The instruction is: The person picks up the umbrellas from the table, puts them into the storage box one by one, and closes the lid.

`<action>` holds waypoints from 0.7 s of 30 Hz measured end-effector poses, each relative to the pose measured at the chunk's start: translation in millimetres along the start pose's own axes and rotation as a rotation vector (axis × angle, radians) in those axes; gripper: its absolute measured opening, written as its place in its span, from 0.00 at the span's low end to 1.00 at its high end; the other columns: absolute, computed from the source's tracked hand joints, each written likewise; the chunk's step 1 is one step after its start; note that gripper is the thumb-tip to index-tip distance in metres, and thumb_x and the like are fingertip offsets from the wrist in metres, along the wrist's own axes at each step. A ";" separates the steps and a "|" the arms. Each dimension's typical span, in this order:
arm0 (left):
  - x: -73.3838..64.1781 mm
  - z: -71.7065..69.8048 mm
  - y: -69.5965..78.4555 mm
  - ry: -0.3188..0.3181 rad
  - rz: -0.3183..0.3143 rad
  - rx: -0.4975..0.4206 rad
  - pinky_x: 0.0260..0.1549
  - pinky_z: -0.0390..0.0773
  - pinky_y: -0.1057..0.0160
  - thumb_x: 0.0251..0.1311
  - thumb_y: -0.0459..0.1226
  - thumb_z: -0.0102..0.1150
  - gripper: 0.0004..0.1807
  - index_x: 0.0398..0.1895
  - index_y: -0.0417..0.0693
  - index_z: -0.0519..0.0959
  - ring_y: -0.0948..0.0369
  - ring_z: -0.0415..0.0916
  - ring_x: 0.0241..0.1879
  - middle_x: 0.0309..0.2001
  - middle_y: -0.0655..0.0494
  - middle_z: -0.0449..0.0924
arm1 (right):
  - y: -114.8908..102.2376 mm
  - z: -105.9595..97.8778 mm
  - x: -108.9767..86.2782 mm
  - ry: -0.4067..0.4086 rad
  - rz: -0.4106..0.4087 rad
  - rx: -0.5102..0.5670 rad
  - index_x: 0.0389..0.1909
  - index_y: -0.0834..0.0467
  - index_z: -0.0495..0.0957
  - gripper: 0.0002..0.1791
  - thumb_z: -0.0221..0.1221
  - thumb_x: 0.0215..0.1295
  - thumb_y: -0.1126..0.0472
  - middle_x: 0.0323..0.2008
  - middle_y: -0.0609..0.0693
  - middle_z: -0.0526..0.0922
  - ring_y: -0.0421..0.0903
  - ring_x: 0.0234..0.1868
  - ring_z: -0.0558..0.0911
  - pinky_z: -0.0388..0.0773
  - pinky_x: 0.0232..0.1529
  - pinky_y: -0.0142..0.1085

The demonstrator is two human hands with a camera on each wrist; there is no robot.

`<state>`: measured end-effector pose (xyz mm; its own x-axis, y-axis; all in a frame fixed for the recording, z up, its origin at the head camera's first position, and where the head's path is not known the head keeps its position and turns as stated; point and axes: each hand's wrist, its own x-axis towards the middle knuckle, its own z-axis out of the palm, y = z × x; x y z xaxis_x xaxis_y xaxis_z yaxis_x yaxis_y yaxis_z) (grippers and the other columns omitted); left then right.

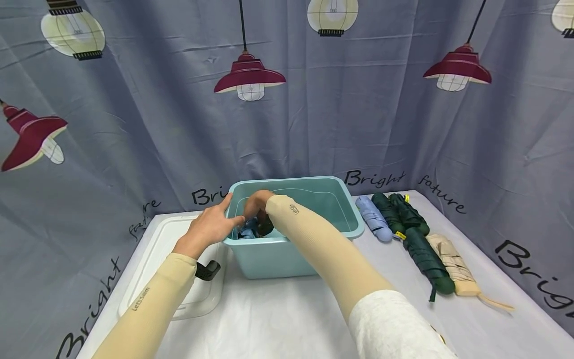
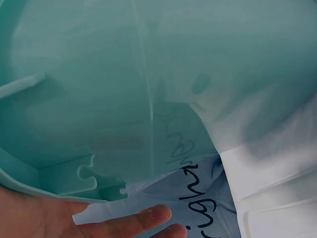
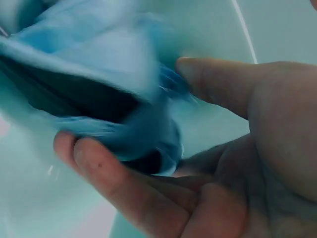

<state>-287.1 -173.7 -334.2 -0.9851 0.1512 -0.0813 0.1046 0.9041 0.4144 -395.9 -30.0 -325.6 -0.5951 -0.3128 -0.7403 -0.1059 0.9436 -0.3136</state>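
A teal plastic bin stands on the white table. My right hand reaches down into its left part and holds a blue cloth bundle with a dark inner side. In the right wrist view the fingers curl under the bundle and the thumb lies at its other side; the bundle is blurred. My left hand rests at the bin's left rim, thumb over the edge. Its fingers stretch out straight below the rim in the left wrist view.
A whitish lid lies left of the bin, under my left forearm. To the right are a light blue roll, several dark green rolls and a beige roll with a strap, like folded umbrellas. A grey printed curtain hangs behind.
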 end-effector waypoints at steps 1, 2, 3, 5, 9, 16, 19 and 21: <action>-0.3 0.2 -0.8 -0.002 -0.001 -0.002 0.50 0.74 0.38 0.67 0.63 0.49 0.50 0.83 0.60 0.37 0.38 0.67 0.68 0.76 0.38 0.58 | -0.1 0.4 0.7 -0.001 0.003 0.004 0.75 0.56 0.64 0.39 0.59 0.68 0.43 0.70 0.54 0.71 0.45 0.62 0.74 0.71 0.65 0.42; -0.4 0.5 -1.6 -0.002 -0.002 -0.003 0.50 0.74 0.38 0.67 0.63 0.48 0.50 0.83 0.60 0.37 0.37 0.67 0.68 0.76 0.39 0.58 | -0.3 0.8 1.2 -0.010 -0.003 0.011 0.76 0.56 0.63 0.39 0.59 0.69 0.43 0.72 0.54 0.69 0.46 0.65 0.73 0.70 0.66 0.42; -0.2 1.0 -2.4 -0.002 -0.003 -0.007 0.51 0.74 0.37 0.67 0.63 0.48 0.50 0.83 0.60 0.37 0.37 0.66 0.68 0.77 0.39 0.57 | -0.7 1.2 1.4 -0.014 -0.010 0.024 0.77 0.56 0.61 0.39 0.58 0.70 0.43 0.73 0.53 0.67 0.45 0.66 0.71 0.68 0.68 0.41; -0.3 2.1 -3.9 0.002 -0.005 -0.013 0.52 0.73 0.37 0.67 0.63 0.48 0.49 0.83 0.61 0.38 0.37 0.66 0.69 0.77 0.39 0.58 | -1.7 2.4 1.5 -0.026 -0.014 0.071 0.77 0.57 0.59 0.39 0.57 0.71 0.45 0.74 0.55 0.65 0.47 0.69 0.69 0.67 0.69 0.41; -1.2 4.2 -5.8 0.006 -0.005 -0.007 0.51 0.74 0.38 0.67 0.66 0.44 0.48 0.83 0.61 0.39 0.38 0.67 0.68 0.76 0.40 0.58 | -3.0 5.2 1.2 -0.053 -0.019 0.144 0.78 0.59 0.56 0.39 0.57 0.73 0.49 0.73 0.58 0.65 0.50 0.66 0.72 0.70 0.66 0.41; 0.8 4.8 -3.5 0.023 0.003 0.019 0.33 0.75 0.53 0.67 0.70 0.40 0.48 0.83 0.63 0.41 0.45 0.79 0.53 0.74 0.41 0.63 | -2.9 3.5 -6.1 -0.052 0.017 0.119 0.77 0.59 0.58 0.38 0.58 0.72 0.49 0.67 0.59 0.71 0.52 0.54 0.79 0.77 0.57 0.42; 1.9 2.1 -2.0 0.039 -0.003 0.049 0.29 0.73 0.55 0.67 0.68 0.41 0.47 0.83 0.65 0.41 0.48 0.80 0.47 0.72 0.41 0.67 | -7.3 0.3 -10.0 -0.002 -0.023 -0.045 0.77 0.58 0.59 0.39 0.57 0.72 0.46 0.69 0.57 0.71 0.48 0.54 0.77 0.76 0.54 0.38; 2.2 0.2 -2.0 0.047 -0.006 0.072 0.28 0.73 0.54 0.68 0.67 0.43 0.46 0.83 0.64 0.41 0.49 0.80 0.44 0.70 0.40 0.70 | -11.0 -0.9 -10.7 0.025 -0.022 -0.110 0.76 0.58 0.61 0.40 0.59 0.70 0.43 0.67 0.56 0.73 0.47 0.54 0.78 0.76 0.53 0.38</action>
<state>-289.4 -175.0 -335.4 -0.9909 0.1287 -0.0401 0.1069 0.9316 0.3474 -389.1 -37.0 -313.7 -0.6111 -0.3321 -0.7186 -0.2054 0.9432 -0.2612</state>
